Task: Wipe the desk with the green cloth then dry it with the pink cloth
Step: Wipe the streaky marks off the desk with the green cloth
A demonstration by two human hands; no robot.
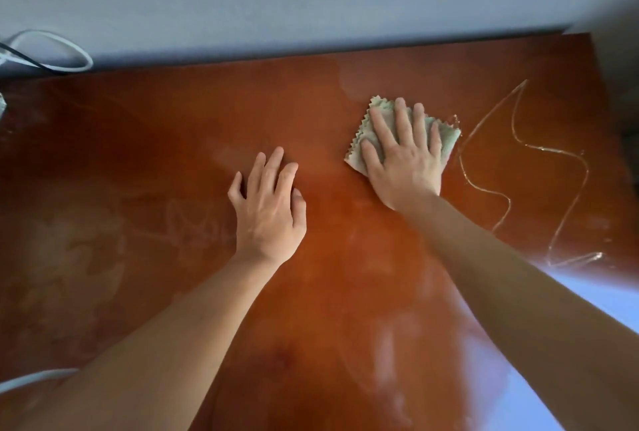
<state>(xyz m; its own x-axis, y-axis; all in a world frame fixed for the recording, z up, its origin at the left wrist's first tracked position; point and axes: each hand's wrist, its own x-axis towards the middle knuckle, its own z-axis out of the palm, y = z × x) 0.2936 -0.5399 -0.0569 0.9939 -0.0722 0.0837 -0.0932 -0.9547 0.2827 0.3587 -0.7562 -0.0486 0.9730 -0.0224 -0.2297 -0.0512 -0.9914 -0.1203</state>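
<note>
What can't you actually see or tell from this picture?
- Pink cloth: nowhere in the head view.
- Green cloth: mostly hidden beneath the right hand.
- White cable: cut off by the left edge.
- Desk: near edge out of frame; wetness unclear through glare.

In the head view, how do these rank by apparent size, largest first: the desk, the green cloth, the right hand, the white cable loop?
1. desk
2. right hand, pressing flat on the cloth
3. green cloth, partly hidden under the hand, so its rank against the hand is unsure
4. white cable loop, farther away and cut off at the left edge, so unsure
</note>
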